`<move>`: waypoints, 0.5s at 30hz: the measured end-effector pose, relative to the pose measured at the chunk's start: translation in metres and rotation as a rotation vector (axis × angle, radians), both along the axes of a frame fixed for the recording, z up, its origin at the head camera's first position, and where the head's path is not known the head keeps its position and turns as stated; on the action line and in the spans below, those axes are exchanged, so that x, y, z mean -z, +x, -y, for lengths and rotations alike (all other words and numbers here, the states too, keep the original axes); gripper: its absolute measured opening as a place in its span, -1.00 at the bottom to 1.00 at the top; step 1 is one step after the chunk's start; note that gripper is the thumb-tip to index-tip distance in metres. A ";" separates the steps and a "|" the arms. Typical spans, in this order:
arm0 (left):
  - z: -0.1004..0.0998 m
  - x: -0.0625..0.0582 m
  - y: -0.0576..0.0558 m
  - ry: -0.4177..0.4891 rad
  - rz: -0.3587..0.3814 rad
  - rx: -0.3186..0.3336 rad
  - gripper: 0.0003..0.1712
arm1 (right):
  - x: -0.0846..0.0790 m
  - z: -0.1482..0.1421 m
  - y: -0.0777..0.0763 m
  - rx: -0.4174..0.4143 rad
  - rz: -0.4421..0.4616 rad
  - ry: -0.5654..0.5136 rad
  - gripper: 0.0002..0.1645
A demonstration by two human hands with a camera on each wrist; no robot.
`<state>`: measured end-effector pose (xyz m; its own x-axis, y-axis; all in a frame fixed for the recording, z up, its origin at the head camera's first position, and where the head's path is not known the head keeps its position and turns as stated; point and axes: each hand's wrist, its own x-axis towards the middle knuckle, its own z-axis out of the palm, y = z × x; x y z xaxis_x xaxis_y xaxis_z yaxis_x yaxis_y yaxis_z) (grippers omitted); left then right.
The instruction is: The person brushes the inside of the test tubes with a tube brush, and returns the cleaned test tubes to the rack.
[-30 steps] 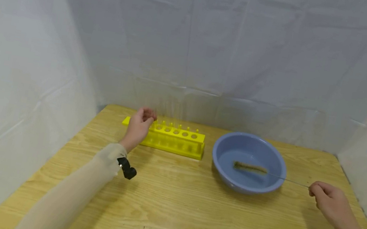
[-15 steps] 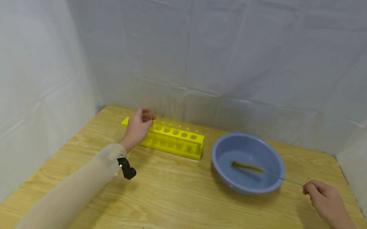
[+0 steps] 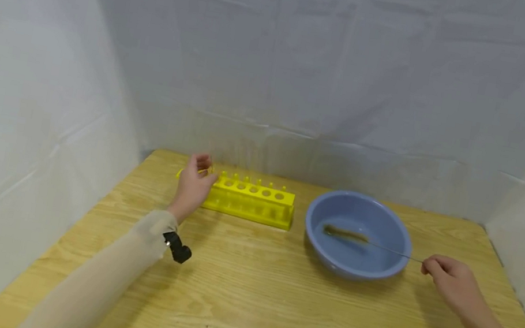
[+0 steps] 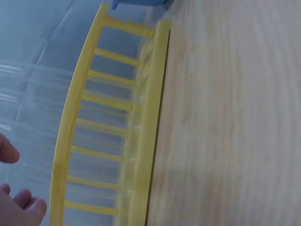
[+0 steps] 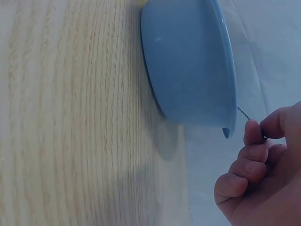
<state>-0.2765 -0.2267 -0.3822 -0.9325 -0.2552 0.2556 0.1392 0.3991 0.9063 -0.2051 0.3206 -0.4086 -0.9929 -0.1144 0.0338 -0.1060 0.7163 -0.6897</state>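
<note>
My left hand is at the left end of a yellow test tube rack. In the left wrist view its thumb and fingertips stand apart beside the rack's top bar, with nothing seen gripped between them. Clear test tubes stand in the rack, faint and hard to make out. My right hand pinches the twisted wire end of a test tube brush. The brush's bristled head is over the inside of a blue basin, its wire crossing the right rim.
The rack and basin stand side by side toward the back of a wooden table. White sheeting hangs behind and on both sides.
My right hand has moved left, carrying the brush further across the basin. My left hand's fingers have drawn slightly left and apart at the rack.
</note>
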 end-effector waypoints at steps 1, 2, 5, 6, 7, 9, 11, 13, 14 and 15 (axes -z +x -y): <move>-0.001 0.001 0.003 -0.004 -0.014 -0.016 -0.42 | 0.000 0.001 0.000 -0.002 0.008 0.000 -0.49; -0.002 0.002 0.006 -0.011 -0.029 -0.033 -0.43 | 0.000 0.001 0.000 -0.004 0.015 0.003 -0.48; -0.006 0.005 0.019 -0.040 -0.064 -0.058 -0.47 | 0.001 0.002 0.001 -0.007 0.039 0.005 -0.45; -0.008 0.006 0.023 -0.050 -0.074 -0.053 -0.49 | 0.000 0.001 0.002 -0.004 0.042 0.007 -0.43; -0.010 0.007 0.027 -0.062 -0.085 -0.047 -0.50 | 0.000 0.001 0.003 0.000 0.041 0.010 -0.42; -0.014 0.007 0.034 -0.090 -0.109 -0.032 -0.53 | 0.000 0.000 0.005 0.007 0.032 0.017 -0.37; -0.017 0.005 0.041 -0.129 -0.125 -0.020 -0.53 | -0.003 -0.002 0.006 0.028 0.016 0.024 -0.33; -0.021 0.002 0.047 -0.187 -0.138 -0.017 -0.53 | -0.006 -0.005 0.009 0.048 -0.014 0.027 -0.31; -0.022 0.000 0.049 -0.218 -0.144 -0.017 -0.52 | -0.008 -0.006 0.009 0.058 -0.035 0.032 -0.30; -0.024 -0.001 0.052 -0.255 -0.149 -0.016 -0.51 | -0.011 -0.007 0.010 0.066 -0.068 0.038 -0.31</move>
<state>-0.2249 -0.2027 -0.3810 -0.8763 -0.1798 0.4470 0.2545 0.6150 0.7463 -0.1954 0.3277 -0.3972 -0.9938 -0.0514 0.0982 -0.1034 0.7486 -0.6549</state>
